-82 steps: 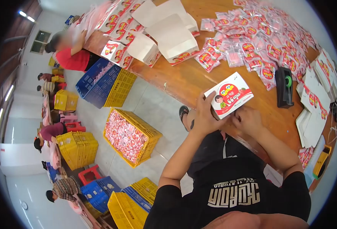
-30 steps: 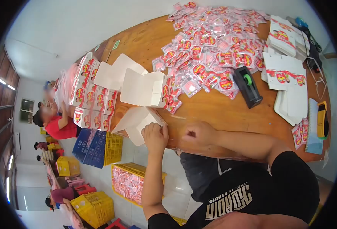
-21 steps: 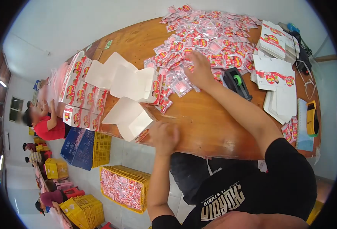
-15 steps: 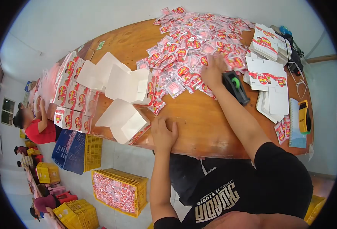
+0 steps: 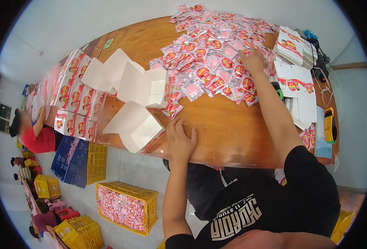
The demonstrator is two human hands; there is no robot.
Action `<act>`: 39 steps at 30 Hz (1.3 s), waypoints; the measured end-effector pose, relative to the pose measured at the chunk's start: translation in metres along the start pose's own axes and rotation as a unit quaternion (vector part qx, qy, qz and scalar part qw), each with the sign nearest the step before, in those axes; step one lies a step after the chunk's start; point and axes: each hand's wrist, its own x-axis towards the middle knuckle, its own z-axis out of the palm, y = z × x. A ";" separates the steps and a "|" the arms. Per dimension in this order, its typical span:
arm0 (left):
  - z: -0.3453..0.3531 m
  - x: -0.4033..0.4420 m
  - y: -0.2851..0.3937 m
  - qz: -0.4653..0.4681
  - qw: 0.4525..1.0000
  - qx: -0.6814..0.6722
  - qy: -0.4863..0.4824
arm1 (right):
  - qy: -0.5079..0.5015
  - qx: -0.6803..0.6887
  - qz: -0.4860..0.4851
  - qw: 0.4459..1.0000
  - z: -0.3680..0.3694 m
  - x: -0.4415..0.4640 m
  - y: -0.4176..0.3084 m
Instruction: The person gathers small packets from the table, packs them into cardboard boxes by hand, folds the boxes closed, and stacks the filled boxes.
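My left hand (image 5: 182, 141) lies flat on the wooden table (image 5: 221, 137), thumb apart from the fingers, near an open white box (image 5: 135, 128); nothing is in it. On the right edge of a wide pile of small pink-and-red candy packets (image 5: 204, 54) rests my right hand (image 5: 253, 61), fingers spread over the packets and no grip visible. Beneath that forearm, the black tape dispenser (image 5: 278, 89) is mostly hidden. Two more white boxes with raised lids, one of them the middle box (image 5: 144, 87), stand left of the pile.
Closed printed boxes (image 5: 73, 97) are stacked at the left. Flat box blanks (image 5: 294, 85) lie at the right, beside a yellow-and-black tool (image 5: 329, 126). A yellow crate (image 5: 150, 207) full of packets stands on the floor. A person in red (image 5: 42, 137) works at the far left.
My right hand has moved right and away from me across the pile, and its forearm now covers most of the tape dispenser. The left hand stays on the table. The view has shifted slightly.
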 end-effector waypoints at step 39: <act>-0.012 -0.011 0.040 0.088 0.994 -0.049 -0.038 | -0.294 0.179 -0.485 0.804 -0.144 -0.251 0.034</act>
